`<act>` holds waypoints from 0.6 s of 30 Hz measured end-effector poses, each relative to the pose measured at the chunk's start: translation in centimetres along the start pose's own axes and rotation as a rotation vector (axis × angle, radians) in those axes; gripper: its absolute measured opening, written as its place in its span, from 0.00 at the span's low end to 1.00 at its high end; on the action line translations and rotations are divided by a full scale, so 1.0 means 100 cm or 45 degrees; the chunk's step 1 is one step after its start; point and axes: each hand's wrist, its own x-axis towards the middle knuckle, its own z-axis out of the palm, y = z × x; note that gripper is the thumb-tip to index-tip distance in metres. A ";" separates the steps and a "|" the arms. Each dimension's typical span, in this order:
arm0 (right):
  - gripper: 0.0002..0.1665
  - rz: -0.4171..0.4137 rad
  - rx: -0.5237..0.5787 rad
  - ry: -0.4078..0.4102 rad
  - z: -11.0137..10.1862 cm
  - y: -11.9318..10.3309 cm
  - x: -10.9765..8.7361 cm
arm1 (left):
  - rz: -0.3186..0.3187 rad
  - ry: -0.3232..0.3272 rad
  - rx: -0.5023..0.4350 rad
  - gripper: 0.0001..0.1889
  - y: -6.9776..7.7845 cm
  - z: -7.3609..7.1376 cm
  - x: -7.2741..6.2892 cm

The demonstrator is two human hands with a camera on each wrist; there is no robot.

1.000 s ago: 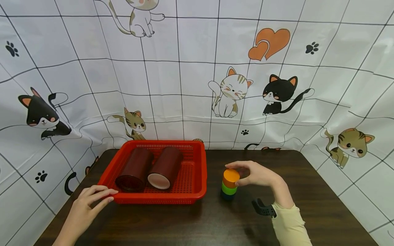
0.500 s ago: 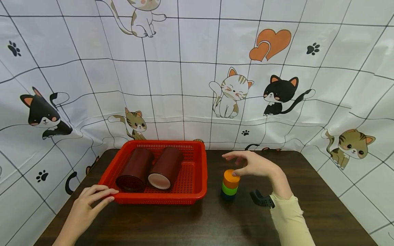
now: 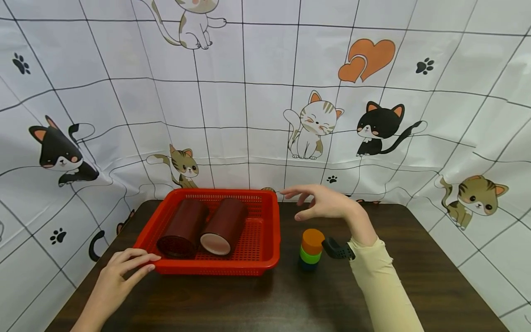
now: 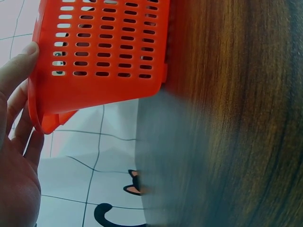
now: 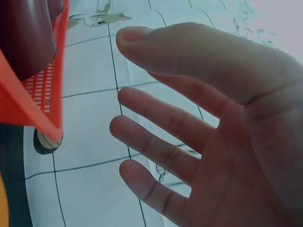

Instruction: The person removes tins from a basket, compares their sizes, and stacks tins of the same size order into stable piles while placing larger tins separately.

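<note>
My left hand [image 3: 118, 281] holds the near left corner of the red plastic basket [image 3: 207, 265]. In the left wrist view the thumb lies on one side of the basket's rim and the fingers on the other. Two dark red cylinders [image 3: 182, 230] lie side by side in the basket; the right one shows a whitish end. My right hand [image 3: 321, 201] is in the air between the basket and the wall sheet, fingers spread and holding nothing. Below it stands a short round stack [image 3: 312, 242], orange on top, green in the middle, dark blue at the bottom.
The dark wooden table [image 3: 232, 306] carries the basket and the stack. A white sheet [image 3: 265, 106] with cat drawings and grid lines hangs behind and at both sides. A black strap [image 3: 338, 249] sticks out from my right wrist, close to the stack.
My right hand has let go of the orange top of the stack, then risen and moved left and away from me, towards the basket. My left hand, basket and cylinders stay in place.
</note>
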 end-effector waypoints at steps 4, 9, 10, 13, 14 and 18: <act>0.38 -0.036 -0.038 -0.008 -0.003 -0.008 0.011 | -0.006 -0.002 0.003 0.20 0.000 0.001 0.000; 0.38 -0.079 -0.074 -0.009 -0.006 -0.016 0.025 | 0.005 0.001 0.002 0.20 0.000 0.001 0.000; 0.39 -0.082 -0.079 -0.009 -0.006 -0.017 0.028 | 0.008 0.003 0.000 0.20 0.000 0.001 0.001; 0.39 -0.106 -0.099 -0.007 -0.006 -0.023 0.038 | 0.016 0.011 -0.006 0.21 -0.001 0.001 0.001; 0.39 -0.110 -0.111 -0.007 -0.006 -0.025 0.040 | 0.018 0.014 -0.006 0.21 -0.002 0.001 0.000; 0.40 -0.129 -0.166 -0.008 -0.005 -0.032 0.051 | 0.014 0.014 -0.007 0.21 -0.003 0.001 0.000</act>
